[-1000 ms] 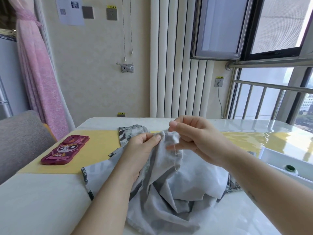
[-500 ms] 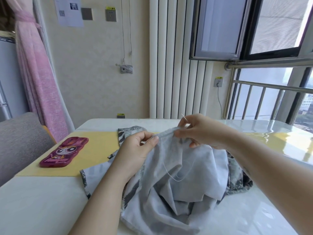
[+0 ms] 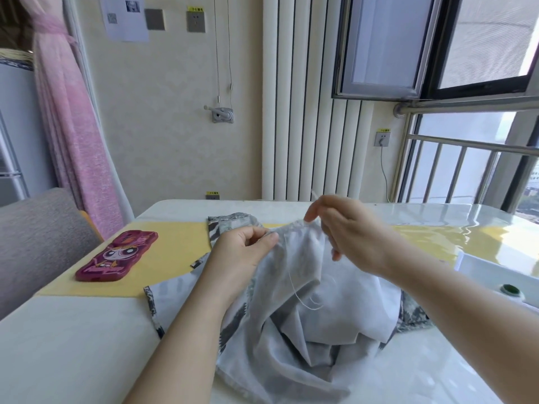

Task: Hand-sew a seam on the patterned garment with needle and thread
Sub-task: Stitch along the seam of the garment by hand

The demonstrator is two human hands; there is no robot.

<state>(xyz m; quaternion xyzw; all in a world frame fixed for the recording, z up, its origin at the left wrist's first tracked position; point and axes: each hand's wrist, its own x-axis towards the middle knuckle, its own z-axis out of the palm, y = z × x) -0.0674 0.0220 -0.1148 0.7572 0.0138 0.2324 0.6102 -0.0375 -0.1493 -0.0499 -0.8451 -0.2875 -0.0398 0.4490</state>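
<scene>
My left hand (image 3: 248,249) pinches the garment (image 3: 291,345) edge, lifted off the worktop (image 3: 73,345). My right hand (image 3: 350,231) sits at its 3 o'clock, pinching the needle (image 3: 315,196), which points to 11. Slack thread (image 3: 303,304) hangs at 6, so I'd guess the next pull goes up.

Thin matt grey cloth garment (image 3: 294,325) lies on a glossy white table (image 3: 73,345) beside a shiny plastic phone case (image 3: 116,256).

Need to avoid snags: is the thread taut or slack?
Slack: the thread hangs in a loose loop over the garment.
</scene>
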